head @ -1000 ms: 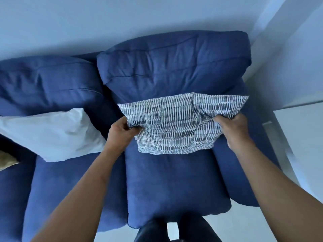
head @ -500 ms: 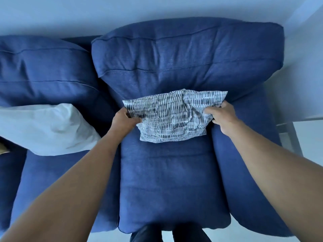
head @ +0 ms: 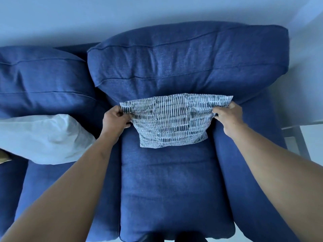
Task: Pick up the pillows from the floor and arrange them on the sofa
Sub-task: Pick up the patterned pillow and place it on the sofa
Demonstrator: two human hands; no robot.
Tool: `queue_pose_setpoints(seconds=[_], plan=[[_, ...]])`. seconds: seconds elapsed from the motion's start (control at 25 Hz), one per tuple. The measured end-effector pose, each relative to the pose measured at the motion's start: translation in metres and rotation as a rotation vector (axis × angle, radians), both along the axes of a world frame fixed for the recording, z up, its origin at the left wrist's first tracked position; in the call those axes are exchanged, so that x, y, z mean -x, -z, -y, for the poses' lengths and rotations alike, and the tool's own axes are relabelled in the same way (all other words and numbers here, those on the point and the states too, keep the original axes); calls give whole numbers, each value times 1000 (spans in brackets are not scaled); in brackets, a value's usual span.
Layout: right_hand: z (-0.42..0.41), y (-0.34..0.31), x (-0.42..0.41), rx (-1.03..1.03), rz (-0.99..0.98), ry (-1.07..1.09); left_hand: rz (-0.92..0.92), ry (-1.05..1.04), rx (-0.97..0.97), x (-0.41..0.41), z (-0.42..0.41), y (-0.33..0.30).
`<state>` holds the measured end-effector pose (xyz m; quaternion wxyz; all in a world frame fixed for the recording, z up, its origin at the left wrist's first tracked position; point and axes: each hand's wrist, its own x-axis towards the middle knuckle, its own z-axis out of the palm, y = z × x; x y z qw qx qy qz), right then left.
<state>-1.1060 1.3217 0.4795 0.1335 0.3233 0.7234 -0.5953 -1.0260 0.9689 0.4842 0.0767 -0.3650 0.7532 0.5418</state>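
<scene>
A blue-and-white striped pillow [head: 172,122] stands on the right seat of the blue sofa [head: 174,189], leaning against the back cushion [head: 188,62]. My left hand [head: 114,120] grips its upper left corner. My right hand [head: 229,117] pinches its upper right corner. Both arms reach in from the bottom of the view. A white pillow [head: 42,138] lies on the left seat, against the other back cushion [head: 42,81].
A pale wall runs behind the sofa. The edge of a yellowish object [head: 4,157] shows at the far left. A light table with a grey leg [head: 297,137] stands right of the sofa arm. My legs show at the bottom edge.
The striped pillow has been set back against the back cushion, and its top edge is now pulled straight. Both hands have kept their hold on its upper corners.
</scene>
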Motion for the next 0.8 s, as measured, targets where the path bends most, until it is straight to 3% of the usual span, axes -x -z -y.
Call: queue_pose_setpoints(seconds=[0.16, 0.36, 0.48, 0.64, 0.8], plan=[[6, 0, 2, 35, -37, 41, -70, -92, -43, -4, -2, 1], [1, 10, -5, -68, 176, -59, 66, -70, 55, -16, -9, 12], [2, 4, -7, -67, 172, -50, 69, -89, 102, -13, -11, 9], [11, -15, -18, -19, 84, -65, 17, -239, -122, -16, -22, 4], [9, -16, -33, -74, 27, -181, -60, -281, -221, -23, -34, -5]])
